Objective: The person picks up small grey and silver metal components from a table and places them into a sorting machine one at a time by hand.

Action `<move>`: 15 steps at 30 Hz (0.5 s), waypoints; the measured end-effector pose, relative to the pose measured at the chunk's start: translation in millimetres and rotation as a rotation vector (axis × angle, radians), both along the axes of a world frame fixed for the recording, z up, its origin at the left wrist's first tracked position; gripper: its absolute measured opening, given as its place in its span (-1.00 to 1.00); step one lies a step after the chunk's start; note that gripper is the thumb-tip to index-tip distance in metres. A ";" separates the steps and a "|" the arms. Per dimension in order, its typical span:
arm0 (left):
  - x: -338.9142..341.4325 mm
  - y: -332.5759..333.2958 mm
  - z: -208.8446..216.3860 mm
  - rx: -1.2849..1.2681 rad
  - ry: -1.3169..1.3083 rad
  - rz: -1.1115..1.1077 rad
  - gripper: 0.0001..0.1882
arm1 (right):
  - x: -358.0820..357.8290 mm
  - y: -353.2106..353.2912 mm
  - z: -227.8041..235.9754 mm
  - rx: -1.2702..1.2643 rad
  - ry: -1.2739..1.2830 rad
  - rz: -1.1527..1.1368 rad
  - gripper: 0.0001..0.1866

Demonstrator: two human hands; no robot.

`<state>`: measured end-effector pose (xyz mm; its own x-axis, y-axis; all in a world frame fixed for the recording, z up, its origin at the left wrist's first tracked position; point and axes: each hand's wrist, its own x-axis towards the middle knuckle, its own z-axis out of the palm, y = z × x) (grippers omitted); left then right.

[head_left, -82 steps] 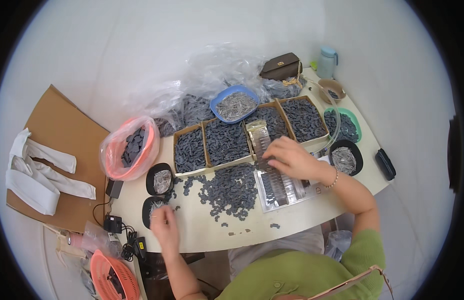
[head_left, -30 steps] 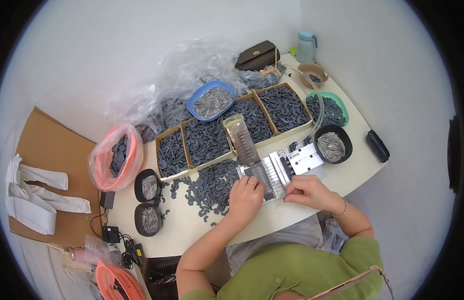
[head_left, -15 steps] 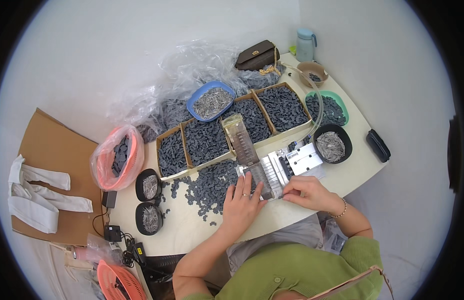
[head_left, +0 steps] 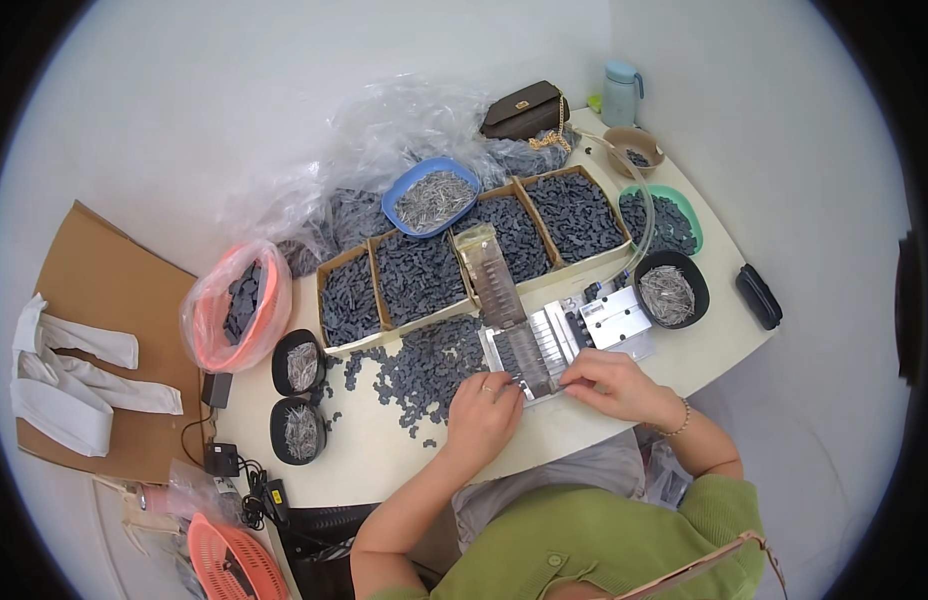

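A metal fixture point(head_left: 549, 340) with slotted rails lies near the table's front edge. On its left part rests a clear ribbed plastic strip point(head_left: 499, 290), slanting back over the divided boxes. My left hand point(head_left: 484, 415) is at the fixture's front left corner, fingers curled and closed; whatever is at its fingertips is too small to name. At the front right corner my right hand point(head_left: 614, 385) pinches thumb and fingers together beside the rails, and what lies between them is hidden. Small dark grey plastic pieces point(head_left: 424, 370) lie loose to the left of the fixture.
A row of cardboard compartments point(head_left: 384, 330) holds more dark pieces. Metal pins fill a blue tray point(head_left: 389, 205), a black bowl point(head_left: 702, 290) at right and two small black bowls at left. A green bowl point(head_left: 696, 215), a hose point(head_left: 646, 205) and a black case point(head_left: 759, 297) stand rightward.
My left hand has drawn back from lying spread over the clear strip and curled its fingers at the fixture's front edge. My right hand stays pinched in nearly the same place.
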<state>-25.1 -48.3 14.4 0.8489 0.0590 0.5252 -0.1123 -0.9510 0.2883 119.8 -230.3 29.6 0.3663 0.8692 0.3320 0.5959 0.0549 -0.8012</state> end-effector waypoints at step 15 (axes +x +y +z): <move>-11.3 16.5 2.0 -0.244 0.026 0.060 -0.84 | -18.0 39.4 -15.7 0.005 -0.707 0.027 -0.90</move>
